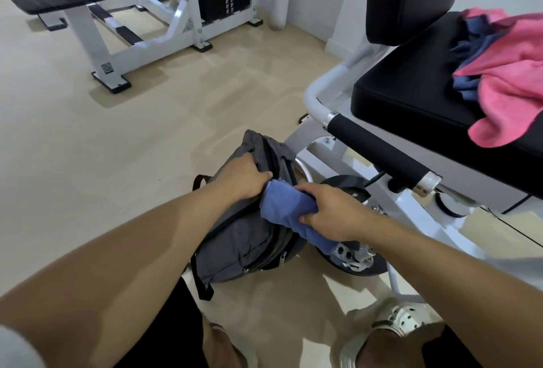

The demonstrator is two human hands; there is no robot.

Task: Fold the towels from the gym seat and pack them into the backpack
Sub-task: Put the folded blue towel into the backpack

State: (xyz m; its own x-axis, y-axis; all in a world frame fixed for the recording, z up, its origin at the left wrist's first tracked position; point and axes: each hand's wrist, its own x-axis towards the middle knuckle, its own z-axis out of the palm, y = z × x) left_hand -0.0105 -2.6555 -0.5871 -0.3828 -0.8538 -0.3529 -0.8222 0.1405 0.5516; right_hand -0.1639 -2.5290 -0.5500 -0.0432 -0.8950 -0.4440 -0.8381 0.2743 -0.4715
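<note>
Pink towel runs off the right edge, and the backpack insides can't be seen at all.

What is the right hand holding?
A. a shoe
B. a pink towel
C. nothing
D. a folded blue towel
D: the right hand grips the folded blue towel at the mouth of the grey backpack, which the left hand holds open; the pink towel lies on the gym seat.
</note>
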